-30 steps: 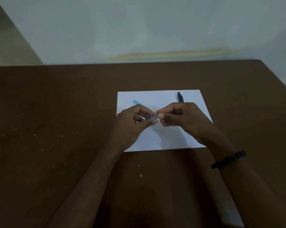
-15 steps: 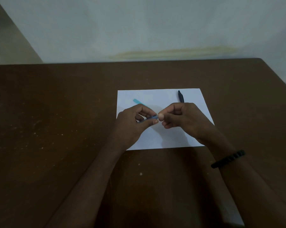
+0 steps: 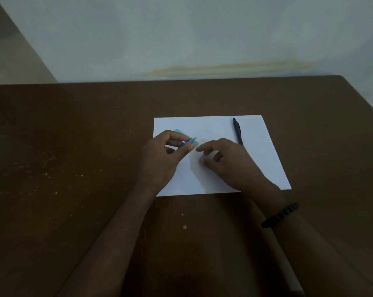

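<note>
My left hand point(image 3: 164, 155) grips a short blue pen-like barrel point(image 3: 188, 142) between thumb and fingers, with its grey tip pointing right. A teal strip point(image 3: 178, 131) lies on the white paper sheet point(image 3: 258, 151) just behind that hand. My right hand point(image 3: 226, 161) hovers low over the paper a little to the right, apart from the barrel. Its fingers are loosely curled, and a small pale piece point(image 3: 202, 156) seems pinched between thumb and fingers; blur hides the detail. A dark pen point(image 3: 237, 130) lies on the sheet behind my right hand.
The sheet lies on a brown table point(image 3: 74, 168) with pale specks on its left half. A pale wall point(image 3: 181, 35) stands behind the table's far edge. A black bracelet point(image 3: 280, 214) sits on my right wrist.
My right hand has let go of the barrel's end and drawn away to the right and down. The barrel stays in my left hand, its grey tip now bare. The dark pen shows more fully.
</note>
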